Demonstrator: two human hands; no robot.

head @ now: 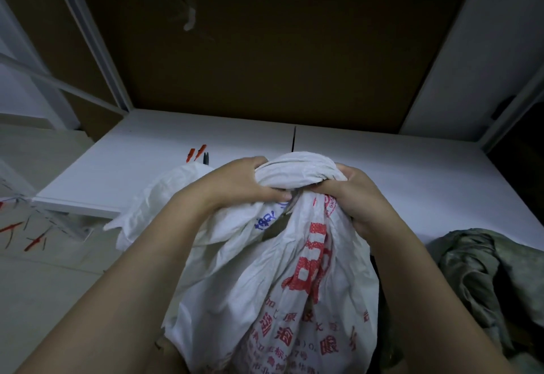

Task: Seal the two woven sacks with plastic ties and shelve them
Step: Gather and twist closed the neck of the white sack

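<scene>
My left hand [241, 182] and right hand [357, 197] have fingers [329, 189] clamped round the woven sack [294, 270] neck. I'd twist it tight and narrow before tying.

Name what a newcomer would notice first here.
Both hands dominate the centre: the left hand and right hand grip the bunched neck of a white sack with red print, held up in front of a white shelf. Behind the left hand, what looks like a red-handled tool lies on that shelf, and a crumpled green cloth sits at the lower right.
</scene>
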